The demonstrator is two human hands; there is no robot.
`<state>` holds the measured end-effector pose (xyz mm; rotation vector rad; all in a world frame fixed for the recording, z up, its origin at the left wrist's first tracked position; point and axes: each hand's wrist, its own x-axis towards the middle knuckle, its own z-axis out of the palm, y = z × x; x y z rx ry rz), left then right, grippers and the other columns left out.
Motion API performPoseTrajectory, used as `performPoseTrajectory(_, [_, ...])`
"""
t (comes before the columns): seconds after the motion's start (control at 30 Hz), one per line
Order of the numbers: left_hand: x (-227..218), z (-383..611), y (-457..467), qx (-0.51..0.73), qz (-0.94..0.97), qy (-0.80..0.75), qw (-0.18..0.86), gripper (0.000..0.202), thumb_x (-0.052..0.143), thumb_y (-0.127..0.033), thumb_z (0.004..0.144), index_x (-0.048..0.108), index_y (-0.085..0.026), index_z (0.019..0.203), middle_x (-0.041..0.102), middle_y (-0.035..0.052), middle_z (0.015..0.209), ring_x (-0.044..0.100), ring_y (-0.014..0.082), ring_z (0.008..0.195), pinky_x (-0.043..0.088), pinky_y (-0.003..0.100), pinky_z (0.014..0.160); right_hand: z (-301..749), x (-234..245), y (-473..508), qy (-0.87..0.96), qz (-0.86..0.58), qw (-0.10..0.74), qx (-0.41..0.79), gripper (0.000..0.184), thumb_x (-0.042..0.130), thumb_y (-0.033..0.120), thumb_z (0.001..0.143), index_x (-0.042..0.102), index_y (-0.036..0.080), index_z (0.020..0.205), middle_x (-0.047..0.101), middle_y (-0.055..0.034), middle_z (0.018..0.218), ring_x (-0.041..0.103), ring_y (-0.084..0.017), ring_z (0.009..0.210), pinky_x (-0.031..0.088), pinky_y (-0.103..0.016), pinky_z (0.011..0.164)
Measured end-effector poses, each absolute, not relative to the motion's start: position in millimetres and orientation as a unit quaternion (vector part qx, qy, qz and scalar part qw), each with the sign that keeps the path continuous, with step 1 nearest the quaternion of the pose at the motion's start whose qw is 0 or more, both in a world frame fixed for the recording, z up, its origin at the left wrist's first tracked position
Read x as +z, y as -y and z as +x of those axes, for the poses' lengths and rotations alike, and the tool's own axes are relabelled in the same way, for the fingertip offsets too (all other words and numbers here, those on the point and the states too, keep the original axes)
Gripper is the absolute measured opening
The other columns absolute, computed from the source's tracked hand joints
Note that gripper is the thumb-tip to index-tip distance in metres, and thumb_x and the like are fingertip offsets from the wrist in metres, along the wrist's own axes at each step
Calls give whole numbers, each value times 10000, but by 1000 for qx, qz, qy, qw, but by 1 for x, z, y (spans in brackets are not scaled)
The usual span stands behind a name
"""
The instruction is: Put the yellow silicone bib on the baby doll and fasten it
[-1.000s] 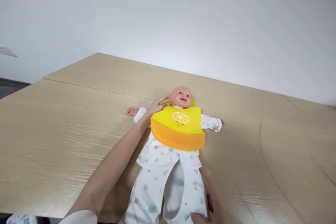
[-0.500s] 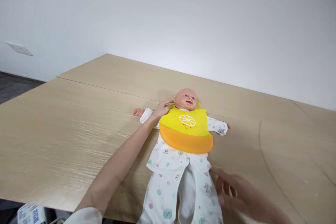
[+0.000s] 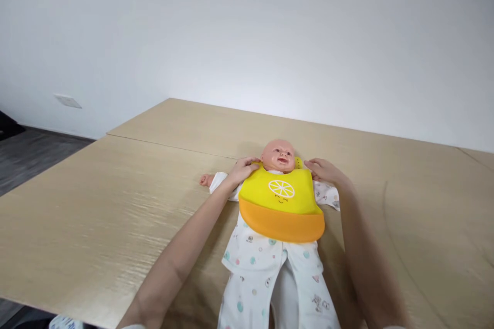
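Nearest: a white pkg. w/ blue print (image 3: 65, 323), partly cut off, just below the table's (image 3: 154, 205) near edge, twd the L corner. Doll (image 3: 272, 254) lies face up on the table, feet twd the near edge, head twd the far edge. White printed trousers (image 3: 241, 298) come first, then the matching shirt (image 3: 250, 259). Over the chest: yellow bib (image 3: 281, 204) w/ orange pocket, white citrus slice & smiley print. Doll's arms are spread, one sleeve (image 3: 327, 196) partly behind the R wrist.

L hand (image 3: 243, 169) is on the bib's upper corner, by the doll's neck, fingers bent; can't tell if it's pinching or only resting. R hand (image 3: 323, 170) is at the opp. upper corner, fingertips nr the bib's strap (image 3: 298, 162); can't tell if it grips. Doll's head (image 3: 278, 155) is btwn the hands, nr the table seam (image 3: 173, 146).

Beyond the far edge: pale wall (image 3: 247, 36); past the L edge, grey floor (image 3: 42, 159) & a wall plate (image 3: 67, 101) low down.
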<state>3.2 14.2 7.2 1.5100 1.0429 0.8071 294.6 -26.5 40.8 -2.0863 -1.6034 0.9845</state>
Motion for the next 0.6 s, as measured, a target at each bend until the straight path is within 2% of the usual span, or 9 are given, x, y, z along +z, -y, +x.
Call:
performPoseTrajectory(0.1, [5,2,-16,332,649,-421,539,338,550,-269,700,646,-140,998,672,70,966,606,190,807,463,280,697,289,30,17,606,-640,208,424,583,478,591,749,506,197,1178,511,-73,1193,531,-189,999,468,-252,742])
performPoseTrajectory(0.17, [3,2,-17,329,659,-417,532,325,549,-263,696,652,-140,979,669,68,969,603,186,813,462,280,714,285,26,17,623,-610,228,433,555,563,518,719,522,206,1176,492,-51,1225,494,-191,1075,445,-274,859])
performPoseTrajectory(0.23, [1,3,-17,326,664,-422,524,312,547,-262,694,655,-139,960,669,68,960,601,183,811,460,283,725,282,26,19,635,-583,234,450,488,579,464,716,566,192,1121,527,-51,1177,500,-196,1070,427,-307,904])
performPoseTrajectory(0.37, [1,3,-16,326,667,-435,510,303,539,-278,700,655,-148,948,662,58,987,597,183,824,455,280,728,281,28,22,649,-561,230,459,423,549,444,744,580,215,1099,554,-33,1138,506,-191,1062,420,-324,914])
performPoseTrajectory(0.53, [5,3,-13,318,670,-440,506,315,532,-286,706,648,-141,960,658,61,1001,594,187,849,450,274,733,281,38,27,642,-633,191,389,473,513,557,742,612,188,1020,586,-49,1063,534,-216,983,426,-340,869])
performPoseTrajectory(0.6, [5,3,-13,318,671,-443,502,313,532,-292,706,649,-145,957,661,61,984,594,188,849,449,274,733,278,42,31,644,-624,187,402,485,513,561,741,610,196,1047,578,-54,1080,533,-221,978,437,-328,842])
